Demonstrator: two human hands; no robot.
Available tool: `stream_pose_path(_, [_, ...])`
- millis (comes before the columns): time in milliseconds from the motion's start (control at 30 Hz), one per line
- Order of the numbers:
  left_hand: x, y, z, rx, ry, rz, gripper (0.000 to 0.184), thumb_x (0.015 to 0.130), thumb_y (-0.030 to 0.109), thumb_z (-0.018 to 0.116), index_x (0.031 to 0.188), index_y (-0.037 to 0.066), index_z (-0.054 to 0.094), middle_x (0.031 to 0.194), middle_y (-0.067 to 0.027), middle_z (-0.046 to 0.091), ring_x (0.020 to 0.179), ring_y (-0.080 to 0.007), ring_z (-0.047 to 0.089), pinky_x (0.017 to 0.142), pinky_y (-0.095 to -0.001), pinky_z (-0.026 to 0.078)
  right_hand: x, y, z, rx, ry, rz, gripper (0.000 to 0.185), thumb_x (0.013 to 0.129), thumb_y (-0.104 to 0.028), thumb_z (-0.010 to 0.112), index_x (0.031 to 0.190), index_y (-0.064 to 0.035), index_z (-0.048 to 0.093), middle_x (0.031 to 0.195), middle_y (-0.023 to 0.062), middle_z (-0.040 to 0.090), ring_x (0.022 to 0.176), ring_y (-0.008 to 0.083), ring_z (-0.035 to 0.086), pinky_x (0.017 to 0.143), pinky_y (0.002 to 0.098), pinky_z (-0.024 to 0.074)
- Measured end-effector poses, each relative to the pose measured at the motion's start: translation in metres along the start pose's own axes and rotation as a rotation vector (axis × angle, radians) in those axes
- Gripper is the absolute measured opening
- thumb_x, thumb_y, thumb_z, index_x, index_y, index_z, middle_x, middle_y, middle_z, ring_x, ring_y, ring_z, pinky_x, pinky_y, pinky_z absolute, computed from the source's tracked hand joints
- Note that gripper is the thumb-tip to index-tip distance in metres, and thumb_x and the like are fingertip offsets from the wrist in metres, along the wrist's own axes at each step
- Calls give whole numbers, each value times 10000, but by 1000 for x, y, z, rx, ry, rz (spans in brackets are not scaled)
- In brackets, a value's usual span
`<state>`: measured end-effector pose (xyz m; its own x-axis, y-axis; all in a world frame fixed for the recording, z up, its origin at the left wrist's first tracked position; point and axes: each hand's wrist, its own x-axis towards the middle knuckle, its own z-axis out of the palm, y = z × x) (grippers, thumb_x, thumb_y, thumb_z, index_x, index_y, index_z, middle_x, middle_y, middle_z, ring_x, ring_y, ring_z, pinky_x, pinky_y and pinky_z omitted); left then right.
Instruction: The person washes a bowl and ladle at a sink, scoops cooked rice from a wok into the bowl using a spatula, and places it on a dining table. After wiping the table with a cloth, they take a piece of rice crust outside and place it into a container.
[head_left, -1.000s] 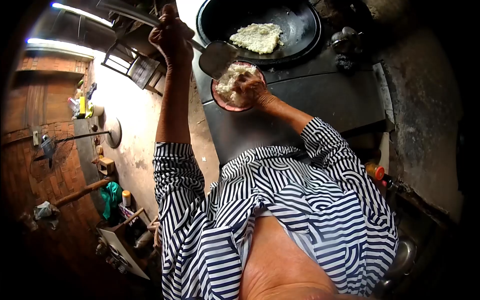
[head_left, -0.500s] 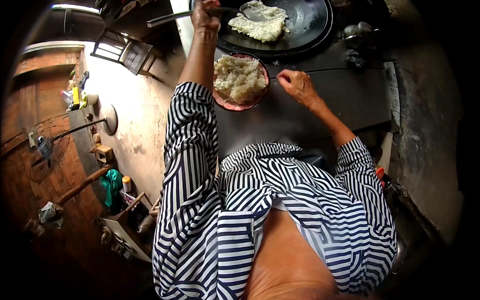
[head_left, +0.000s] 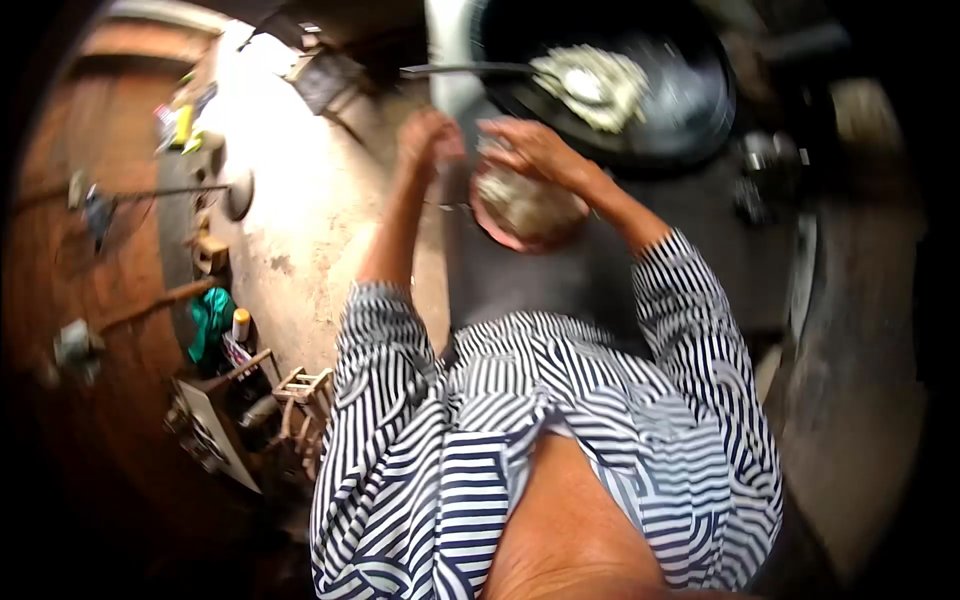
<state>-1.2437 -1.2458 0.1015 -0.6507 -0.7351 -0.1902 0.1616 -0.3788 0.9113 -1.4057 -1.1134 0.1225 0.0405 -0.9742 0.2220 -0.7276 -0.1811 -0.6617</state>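
Note:
My right hand (head_left: pixel 535 152) reaches over the far side of a pinkish bowl (head_left: pixel 497 232) heaped with cooked white rice (head_left: pixel 535 207). Its fingers look curved and apart, with nothing visible in them. Left of the bowl, at the counter's edge, is my left hand (head_left: pixel 428 138); motion smears its fingers, so its grip cannot be made out. A metal ladle (head_left: pixel 470 69) lies with its head on a flattened mass of rice (head_left: pixel 610 95) in a large dark wok (head_left: pixel 690 115). The ladle's handle sticks out over the wok's left rim, apart from both hands.
Metal vessels (head_left: pixel 770 152) stand right of the wok on the dark counter (head_left: pixel 690 235). A wooden chair (head_left: pixel 330 80) is at the far left. Lower left are a small wooden stool (head_left: pixel 302 388), a green cloth (head_left: pixel 210 320) and an orange-capped bottle (head_left: pixel 240 323).
My left hand has let go of the ladle, now lying in the wok, and come back toward the bowl. My right hand has moved left over the bowl. The view has shifted.

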Motion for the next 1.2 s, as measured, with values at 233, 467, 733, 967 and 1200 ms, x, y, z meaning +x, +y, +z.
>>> stream_pose_path(233, [-222,41,-76,119,-175,-571,493,689,133,615,1139,77,419,848,-171,574,686,-292,599,585,-437,526,-8,-146,76,-264,-193,-403,451,730,-243,580,1116,-30,481,1140,151,487,1071,306,447,933,404,315])
stream_pose_path(467, [-356,-3,-60,-151,151,-280,540,610,-42,531,1125,112,474,937,-150,578,769,-307,590,609,-435,513,-86,-301,114,-388,-423,-359,398,761,-221,546,1103,-24,497,1185,139,466,1159,281,375,968,392,261])
stream_pose_path(733, [-396,12,-72,-278,30,-271,560,562,-70,476,1101,83,474,870,-137,576,774,-277,587,620,-397,517,-81,-322,77,-109,44,-162,179,731,11,537,903,-1,585,945,119,593,871,248,572,782,316,439])
stream_pose_path(967, [-444,43,-118,-371,32,-217,580,532,-92,439,1089,67,473,831,-128,573,754,-270,589,614,-390,521,-90,-319,47,179,181,290,132,800,-109,521,794,-5,601,668,13,555,612,75,493,553,204,401])
stream_pose_path(1200, [-559,78,-280,-565,6,-70,616,547,-106,430,1128,98,453,933,-134,570,786,-333,589,605,-505,507,-46,-391,190,409,173,186,169,803,-28,485,964,-18,535,569,-38,437,480,16,365,429,148,276])
